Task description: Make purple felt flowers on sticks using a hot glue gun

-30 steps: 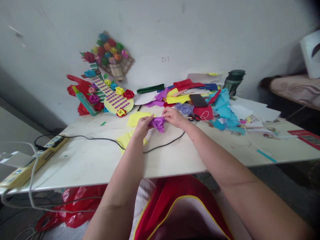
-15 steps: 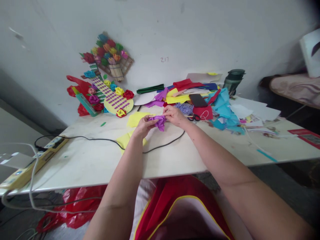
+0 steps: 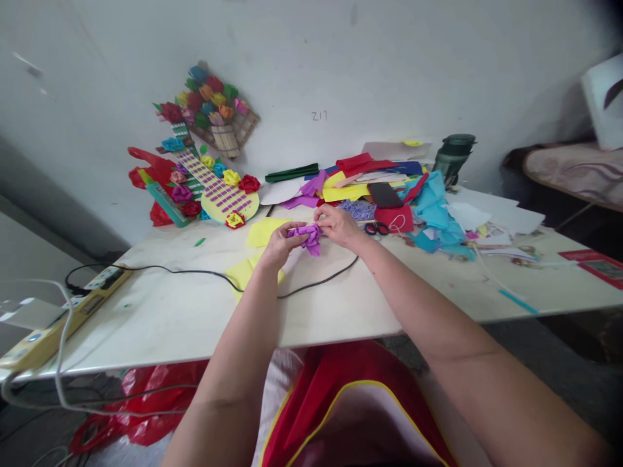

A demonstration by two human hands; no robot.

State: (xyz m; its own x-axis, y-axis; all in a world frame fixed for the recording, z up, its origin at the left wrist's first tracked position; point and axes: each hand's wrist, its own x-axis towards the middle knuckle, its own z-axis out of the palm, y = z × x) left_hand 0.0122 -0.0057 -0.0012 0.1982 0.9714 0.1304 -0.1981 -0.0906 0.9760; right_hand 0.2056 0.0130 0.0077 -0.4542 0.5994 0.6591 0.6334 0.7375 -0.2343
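Stretching sideways at the centre of the frame, purple paper (image 3: 311,241) is bridging the left hand (image 3: 280,245), which is pinching its left end, and the right hand (image 3: 338,226), equally near, which is pinching its upper right edge.

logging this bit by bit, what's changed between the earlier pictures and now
The left hand has shifted its thumb lower, across the purple paper, whose folds now hang differently. Nothing was visibly let go. The right hand stays at the paper's right end; the phone hasn't moved.
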